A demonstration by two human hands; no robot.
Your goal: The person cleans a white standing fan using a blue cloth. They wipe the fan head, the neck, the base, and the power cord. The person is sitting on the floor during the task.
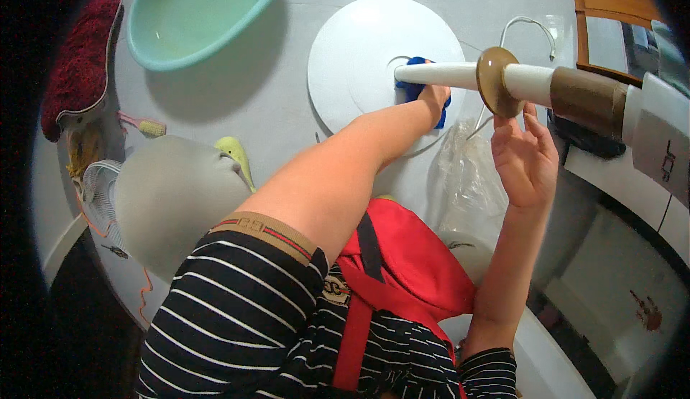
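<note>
A white stand has a round base and a white pole that rises toward me. A bronze-brown disc-shaped collar sits round the pole, with a brown sleeve above it. Low on the pole, my left hand is closed on a blue cloth, pressed against the pole by the base; its fingers are partly hidden. My right hand is palm up with loosely stretched fingers. Its fingertips are at the collar's lower rim, and whether they press on it I cannot tell.
A pale green basin stands at the far left, beside a dark red textured cover. Nearer are a brush, a grey rounded seat and a white mesh basket. Clear plastic and a white cable lie right of the base.
</note>
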